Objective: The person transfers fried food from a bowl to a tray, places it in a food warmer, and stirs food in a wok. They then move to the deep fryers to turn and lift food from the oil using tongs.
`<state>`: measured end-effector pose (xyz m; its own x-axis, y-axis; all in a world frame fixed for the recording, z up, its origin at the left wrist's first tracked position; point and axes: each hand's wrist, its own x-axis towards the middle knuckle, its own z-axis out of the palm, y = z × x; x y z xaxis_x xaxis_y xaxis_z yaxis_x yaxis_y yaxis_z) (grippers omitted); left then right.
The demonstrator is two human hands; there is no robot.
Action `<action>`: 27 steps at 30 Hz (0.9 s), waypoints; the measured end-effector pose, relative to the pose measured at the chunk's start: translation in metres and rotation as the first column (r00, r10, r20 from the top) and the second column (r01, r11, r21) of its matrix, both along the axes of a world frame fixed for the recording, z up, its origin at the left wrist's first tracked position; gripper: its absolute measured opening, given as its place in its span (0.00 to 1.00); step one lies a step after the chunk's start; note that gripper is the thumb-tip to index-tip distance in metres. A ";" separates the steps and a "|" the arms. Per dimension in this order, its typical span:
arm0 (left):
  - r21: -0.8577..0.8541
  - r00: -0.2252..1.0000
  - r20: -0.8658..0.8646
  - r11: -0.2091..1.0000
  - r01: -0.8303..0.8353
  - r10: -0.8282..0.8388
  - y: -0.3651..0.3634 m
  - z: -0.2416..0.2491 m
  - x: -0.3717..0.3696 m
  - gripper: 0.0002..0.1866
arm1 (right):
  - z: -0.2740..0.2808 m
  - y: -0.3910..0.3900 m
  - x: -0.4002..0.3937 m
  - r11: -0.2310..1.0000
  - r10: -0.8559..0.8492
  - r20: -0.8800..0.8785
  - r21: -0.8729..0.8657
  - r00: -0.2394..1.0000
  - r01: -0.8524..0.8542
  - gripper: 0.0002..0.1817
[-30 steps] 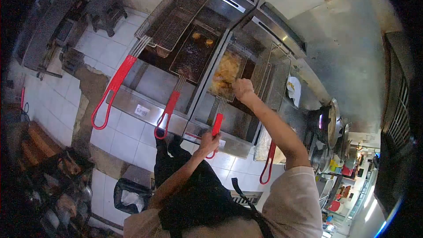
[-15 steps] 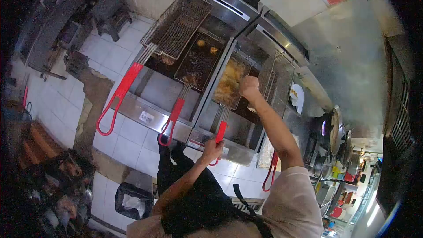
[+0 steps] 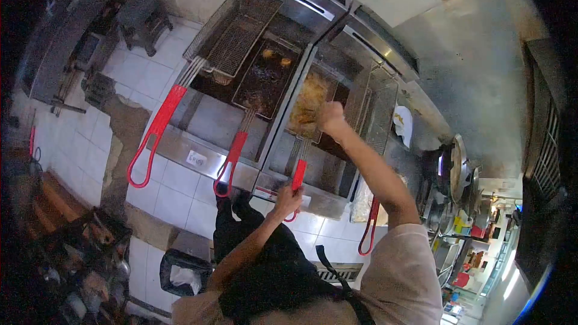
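My left hand (image 3: 288,201) is closed around the red handle (image 3: 298,174) of a fryer basket at the front of the right-hand fryer. That basket (image 3: 294,127) sits low in the oil, with golden, frying food (image 3: 311,99) filling it. Over its right side, my right hand (image 3: 331,118) is closed in a fist. A thin dark shape shows beside the fist, over the food; I cannot make out what the fingers hold. Right of this hand, another wire basket (image 3: 380,105) rests higher up, its red handle (image 3: 369,227) hanging past the fryer front.
In the left fryer, one basket (image 3: 244,30) is raised and another (image 3: 262,78) sits in dark oil with a few fried pieces (image 3: 285,61). Their red handles jut forward. A wok (image 3: 460,171) stands near a flame at right. A lined bin (image 3: 183,274) and a stool (image 3: 143,23) stand on the floor.
My right hand has moved slightly left over the frying food. My left hand keeps its grip on the red handle. The whole view has shifted a little.
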<state>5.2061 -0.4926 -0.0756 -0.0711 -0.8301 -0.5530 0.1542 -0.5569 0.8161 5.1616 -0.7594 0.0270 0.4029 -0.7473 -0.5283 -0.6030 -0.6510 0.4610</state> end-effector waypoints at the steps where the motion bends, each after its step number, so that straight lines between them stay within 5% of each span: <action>1: -0.035 1.000 0.005 0.999 -0.018 0.018 0.002 -0.007 -0.002 0.11 | -0.021 -0.003 -0.009 0.999 -0.028 0.039 -0.014 0.999 0.028 0.10; 4: -0.064 1.000 -0.010 0.998 -0.003 0.002 0.004 -0.014 0.002 0.11 | 0.004 -0.008 -0.013 0.997 -0.072 0.118 -0.008 0.990 0.073 0.09; 6: -0.041 1.000 -0.024 0.999 0.000 -0.001 0.002 -0.010 0.005 0.11 | 0.014 -0.033 -0.016 0.988 -0.152 0.021 0.035 0.988 0.151 0.09; 9: -0.026 0.999 -0.043 0.999 -0.027 0.026 0.003 0.002 0.005 0.11 | 0.020 -0.047 -0.022 0.981 -0.147 0.129 -0.105 0.981 0.161 0.09; 15: -0.098 0.998 -0.057 0.995 -0.027 0.021 0.010 0.003 0.004 0.13 | -0.105 -0.070 -0.037 0.901 -0.371 0.233 -0.143 0.899 0.409 0.09; 21: -0.038 0.999 -0.044 0.999 0.007 -0.009 0.013 -0.001 0.007 0.12 | -0.025 -0.081 -0.033 0.941 -0.326 0.223 -0.011 0.919 0.337 0.09; 23: -0.149 0.997 0.071 0.989 0.000 0.010 0.016 -0.024 -0.001 0.12 | -0.002 -0.080 -0.028 0.937 -0.299 0.242 -0.109 0.923 0.332 0.09; 27: -0.154 0.998 0.040 0.988 -0.033 0.039 0.015 -0.011 0.003 0.13 | -0.025 -0.078 -0.030 0.913 -0.342 0.243 -0.143 0.908 0.382 0.10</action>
